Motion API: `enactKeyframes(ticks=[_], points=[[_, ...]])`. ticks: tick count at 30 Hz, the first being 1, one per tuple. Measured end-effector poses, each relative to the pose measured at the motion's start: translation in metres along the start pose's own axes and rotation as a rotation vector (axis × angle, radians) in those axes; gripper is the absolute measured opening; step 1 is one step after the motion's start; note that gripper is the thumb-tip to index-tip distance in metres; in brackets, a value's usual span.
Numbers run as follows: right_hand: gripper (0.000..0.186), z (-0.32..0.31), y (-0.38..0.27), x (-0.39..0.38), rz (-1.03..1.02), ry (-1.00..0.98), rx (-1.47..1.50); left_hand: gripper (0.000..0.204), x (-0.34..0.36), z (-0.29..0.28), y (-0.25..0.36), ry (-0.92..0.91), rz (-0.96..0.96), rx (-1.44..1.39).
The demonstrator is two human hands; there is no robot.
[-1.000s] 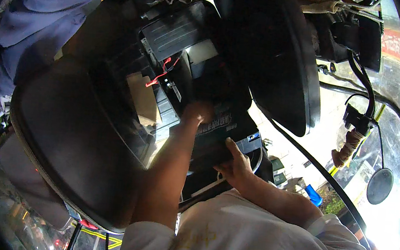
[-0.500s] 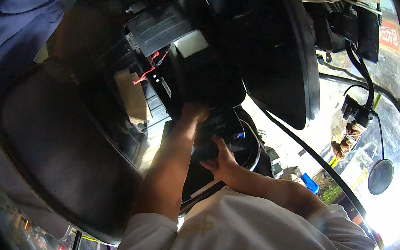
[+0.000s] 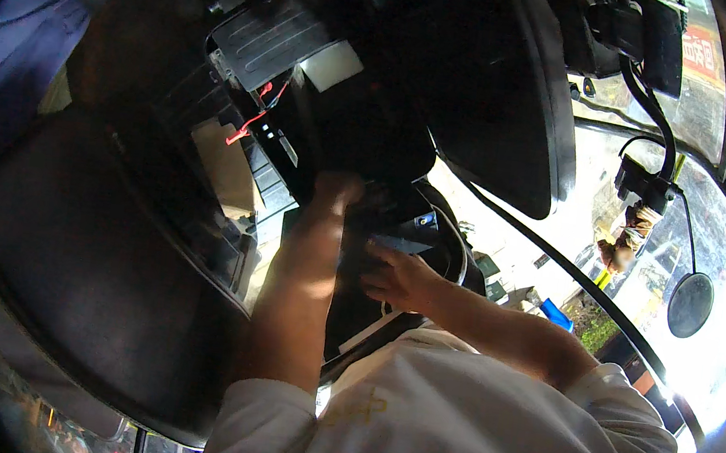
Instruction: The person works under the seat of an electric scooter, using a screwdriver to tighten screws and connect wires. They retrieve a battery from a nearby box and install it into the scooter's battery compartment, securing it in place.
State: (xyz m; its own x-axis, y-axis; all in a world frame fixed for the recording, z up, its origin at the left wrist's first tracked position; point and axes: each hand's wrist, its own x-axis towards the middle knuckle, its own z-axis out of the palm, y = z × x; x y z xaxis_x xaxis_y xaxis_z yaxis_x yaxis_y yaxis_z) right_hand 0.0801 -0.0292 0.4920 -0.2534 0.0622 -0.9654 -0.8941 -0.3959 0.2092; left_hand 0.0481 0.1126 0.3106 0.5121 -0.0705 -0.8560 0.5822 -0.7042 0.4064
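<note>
A white-shirted person (image 3: 459, 405) is reaching to a black, boxy, plastic-looking unit (image 3: 382, 214) lying just right of the left hand (image 3: 338, 188) and beyond the right hand (image 3: 400, 279), shadow hiding whether either's fingers (image 3: 375, 284) are gripping.

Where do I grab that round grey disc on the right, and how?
Probably pinch the round grey disc by its lower rim, coming from below in the picture: the thin stalk joins it at the top, while the lower edge looks free.
</note>
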Motion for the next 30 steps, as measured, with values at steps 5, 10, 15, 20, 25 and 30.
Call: enactKeyframes(ticks=[5,10,15,20,25,30], points=[[0.057,-0.012,-0.015,-0.039,-0.479,-0.13,-1.226,0.031,-0.001,-0.001,-0.004,0.016,0.015,0.008],[0.049,0.002,-0.032,-0.013,-1.369,0.378,-2.305,0.031,-0.002,0.0,-0.003,0.031,0.022,0.0],[0.069,-0.002,-0.043,0.018,-1.594,0.218,-2.396,0.031,0.008,-0.002,-0.006,0.023,0.039,-0.013],[0.07,0.0,-0.046,0.017,-1.375,0.077,-2.431,0.032,-0.009,-0.01,-0.022,0.049,0.087,-0.058],[0.05,0.006,-0.061,0.019,-1.291,-0.044,-2.371,0.031,-0.071,-0.031,-0.049,0.148,-0.288,-0.154],[0.059,0.008,-0.082,0.011,-1.364,-0.134,-2.304,0.022,-0.113,-0.025,-0.072,0.431,-0.602,-0.416]])
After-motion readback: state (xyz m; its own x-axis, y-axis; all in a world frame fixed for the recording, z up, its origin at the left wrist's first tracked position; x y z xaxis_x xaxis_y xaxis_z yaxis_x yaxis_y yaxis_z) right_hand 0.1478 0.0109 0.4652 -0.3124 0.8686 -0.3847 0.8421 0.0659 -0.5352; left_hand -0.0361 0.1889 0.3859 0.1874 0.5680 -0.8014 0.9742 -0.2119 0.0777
